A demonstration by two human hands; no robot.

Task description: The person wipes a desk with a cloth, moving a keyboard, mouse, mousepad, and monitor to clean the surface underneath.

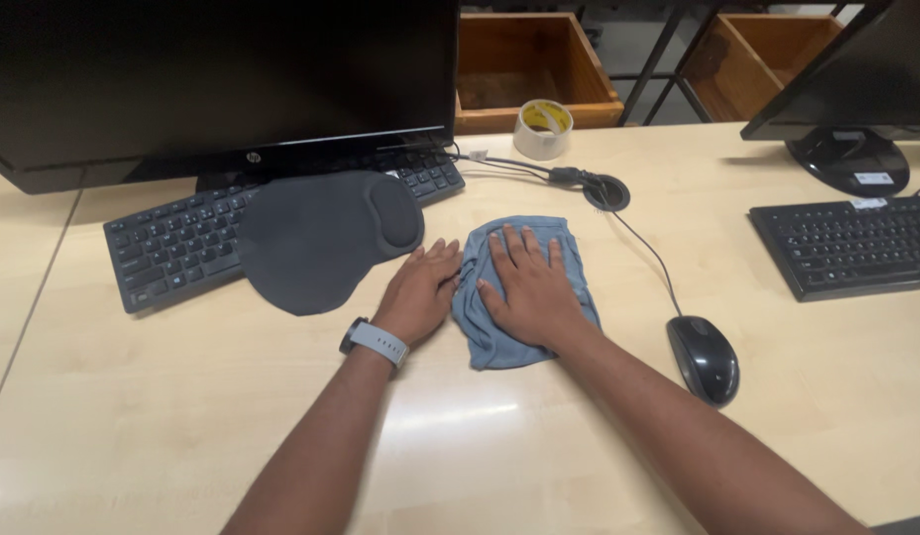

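One pale desk (182,416) is being wiped. Two monitors, two keyboards, two wooden crates, one grey mouse pad (321,238), one blue cloth (524,282), one tape roll (543,129) and one mouse (703,359) are counted. The cloth is pressed flat mid-desk under the open right hand (527,287); its edge is touched by the flat, empty left hand (418,293). Steady downward pressure is probably needed next.

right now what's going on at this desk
A person presses the right hand flat on a blue cloth spread on the desk. The left hand lies flat beside it, touching the cloth's edge and the desk. A grey mouse pad rests partly on a keyboard to the left; a mouse sits to the right.
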